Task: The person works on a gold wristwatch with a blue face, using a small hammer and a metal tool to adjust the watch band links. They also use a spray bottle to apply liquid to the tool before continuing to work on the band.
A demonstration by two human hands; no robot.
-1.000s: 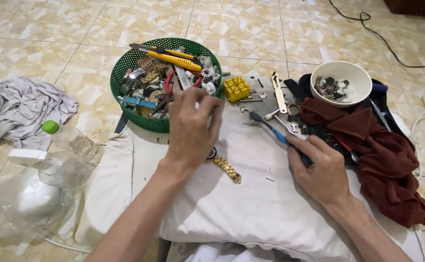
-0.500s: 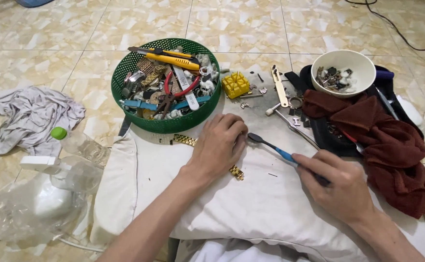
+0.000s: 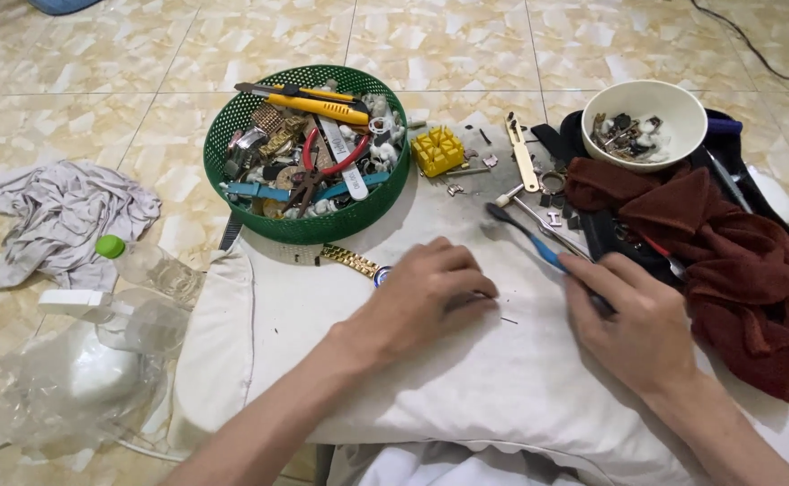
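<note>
Beige marbled floor tiles (image 3: 466,45) are spreading out around a white cloth-covered cushion (image 3: 466,387) that is serving as the work surface in the head view. On it, the left hand (image 3: 430,301) is lying palm down with its fingers curled narrow, pressing on a gold-toned metal wristwatch (image 3: 358,264) whose linked band is sticking out just behind the knuckles, beside a round green plastic mesh basket (image 3: 385,202) that is brimming with tools, among them a yellow utility knife (image 3: 309,101) and red-handled pliers (image 3: 331,166). The right hand (image 3: 637,324) is gripping a blue-handled tool with a dark tip (image 3: 525,234), its tip pointing up and left, near the left hand but apart from it. Just behind, a small yellow plastic block (image 3: 437,150) is sitting next to the basket. Farther right, a white ceramic bowl of small metal parts (image 3: 673,99) is resting above a crumpled dark red cloth (image 3: 727,261). Off to the left, a rumpled grey cloth (image 3: 61,216) and a clear plastic bottle with a green cap (image 3: 147,261) are lying on the tiles.
</note>
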